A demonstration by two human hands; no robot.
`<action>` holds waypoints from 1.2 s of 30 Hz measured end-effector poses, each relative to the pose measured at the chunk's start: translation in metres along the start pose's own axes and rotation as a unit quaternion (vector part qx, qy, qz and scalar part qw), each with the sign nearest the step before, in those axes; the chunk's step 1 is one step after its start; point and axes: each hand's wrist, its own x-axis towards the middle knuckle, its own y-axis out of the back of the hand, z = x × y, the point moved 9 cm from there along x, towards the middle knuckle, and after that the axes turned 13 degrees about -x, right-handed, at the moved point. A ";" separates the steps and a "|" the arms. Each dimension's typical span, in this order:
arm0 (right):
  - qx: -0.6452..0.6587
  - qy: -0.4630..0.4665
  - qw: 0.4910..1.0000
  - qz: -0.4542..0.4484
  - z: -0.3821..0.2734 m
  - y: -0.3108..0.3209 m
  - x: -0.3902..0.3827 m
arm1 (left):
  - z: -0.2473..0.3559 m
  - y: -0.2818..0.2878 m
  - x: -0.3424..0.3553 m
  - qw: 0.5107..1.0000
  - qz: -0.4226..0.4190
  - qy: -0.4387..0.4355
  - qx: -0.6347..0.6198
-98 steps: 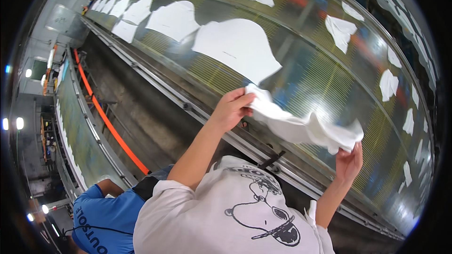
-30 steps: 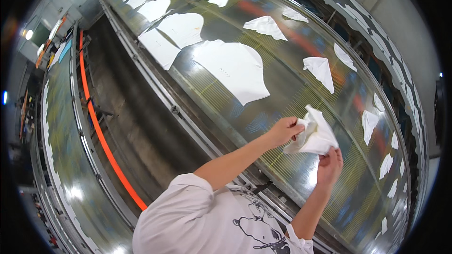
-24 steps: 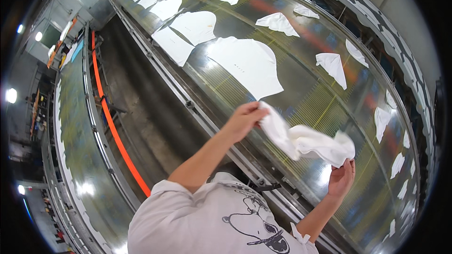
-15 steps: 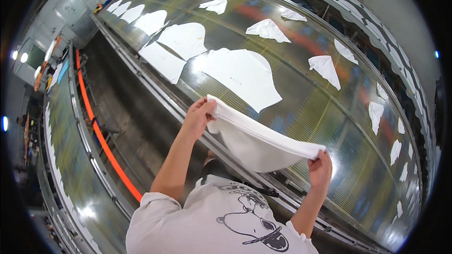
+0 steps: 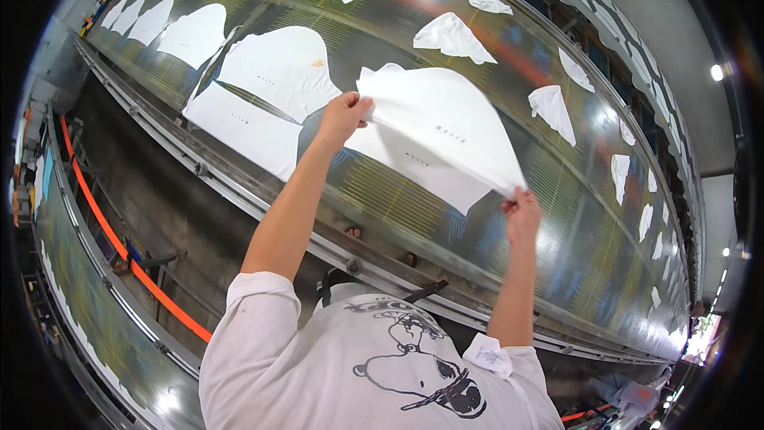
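Observation:
A white fabric piece (image 5: 450,107) with small dark print is stretched between my two hands, raised over a similar piece (image 5: 430,179) lying on the long glossy table (image 5: 541,215). My left hand (image 5: 345,118) pinches its left corner, fingers closed on it. My right hand (image 5: 522,209), at the lower right, grips the other corner between thumb and fingers. To the left lie more flat white pieces (image 5: 270,72) with small printed marks, one (image 5: 231,127) along the near edge. The held piece hides part of the one beneath.
Smaller crumpled white pieces (image 5: 454,36) lie along the table's far side. A metal rail (image 5: 239,195) runs along the near edge. A second long table (image 5: 95,287) with an orange strip (image 5: 127,256) is at the left; another (image 5: 621,44) stands beyond.
The cloth, earlier bunched and then hanging in a fold between my hands, is now spread wide and lifted over the lying piece. Both hands have moved up the table, the left one farthest.

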 end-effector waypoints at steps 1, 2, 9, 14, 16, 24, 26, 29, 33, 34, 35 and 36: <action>-0.020 -0.024 0.999 0.011 0.028 -0.008 0.011 | -0.021 0.014 0.012 0.999 0.013 0.019 0.033; -0.012 -0.052 0.999 0.006 0.060 -0.021 0.020 | -0.043 0.030 0.020 0.995 0.041 0.031 0.083; -0.259 -0.165 0.937 0.167 0.173 -0.012 0.023 | -0.094 0.079 0.010 0.925 0.218 -0.029 0.310; -0.529 -0.106 0.816 0.208 0.144 -0.016 0.016 | -0.083 0.067 -0.012 0.888 0.254 -0.074 0.377; -0.537 -0.098 0.806 0.228 0.135 -0.025 0.009 | -0.081 0.062 -0.015 0.879 0.249 -0.082 0.399; -0.573 -0.095 0.800 0.151 0.129 -0.047 0.034 | -0.095 0.042 0.012 0.845 0.151 -0.023 0.513; -0.534 -0.084 0.834 0.111 0.130 -0.049 0.039 | -0.088 0.037 0.016 0.850 0.145 -0.061 0.503; -0.592 -0.021 0.794 0.134 0.115 -0.048 0.034 | -0.079 0.037 0.013 0.860 0.154 -0.092 0.477; -0.280 -0.163 0.936 0.141 0.147 -0.034 0.020 | -0.082 0.048 0.013 0.910 0.143 -0.024 0.387; -0.251 -0.182 0.944 0.117 0.154 -0.036 0.020 | -0.084 0.052 0.013 0.920 0.146 -0.004 0.363; -0.225 -0.201 0.947 0.113 0.159 -0.033 0.020 | -0.087 0.056 0.013 0.929 0.149 0.016 0.339; -0.183 -0.216 0.953 0.103 0.165 -0.033 0.020 | -0.089 0.060 0.013 0.936 0.156 0.028 0.313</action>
